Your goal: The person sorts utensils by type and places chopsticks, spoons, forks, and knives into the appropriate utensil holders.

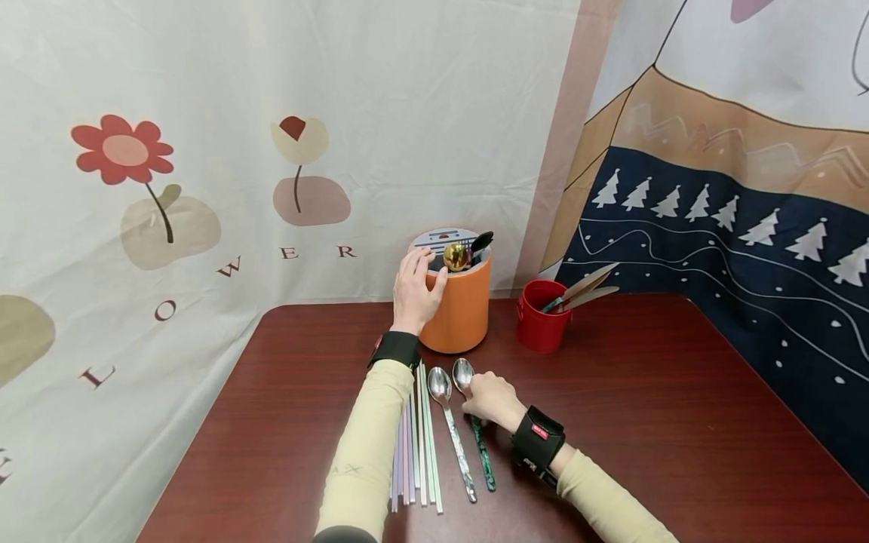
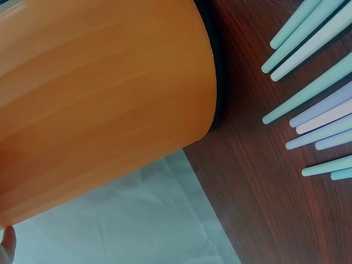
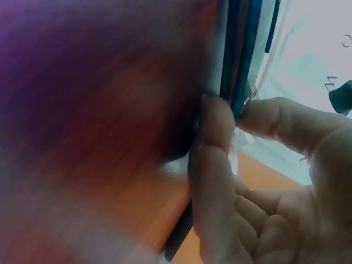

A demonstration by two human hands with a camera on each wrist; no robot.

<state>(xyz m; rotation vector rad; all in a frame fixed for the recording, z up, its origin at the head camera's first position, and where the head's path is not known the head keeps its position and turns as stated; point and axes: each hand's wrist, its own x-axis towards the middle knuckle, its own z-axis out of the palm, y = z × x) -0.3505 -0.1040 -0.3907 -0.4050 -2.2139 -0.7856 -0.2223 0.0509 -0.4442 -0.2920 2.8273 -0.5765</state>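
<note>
Pinching a steel spoon with a dark green marbled handle, the right hand works in front of the orange cylindrical utensil holder, thumb and fingertips closed on the stem; whether the spoon is raised off the desk cannot be told. Its bowl points toward the holder. The left hand is on the holder's left side near the rim, fingers extended and lightly bent, touching rather than clenching. A second steel spoon with a pale marbled handle lies in front of the holder, just left of the green-handled one, bowl likewise toward the holder. Left of both, also in front of the holder, pastel green, lilac and white chopsticks lie in a loose row. Inside the holder, a round gold-coloured spoon bowl and a black utensil head stick up. Right of the holder stands a small red pail with tilted knives; behind the holder hangs a pale printed cloth.
</note>
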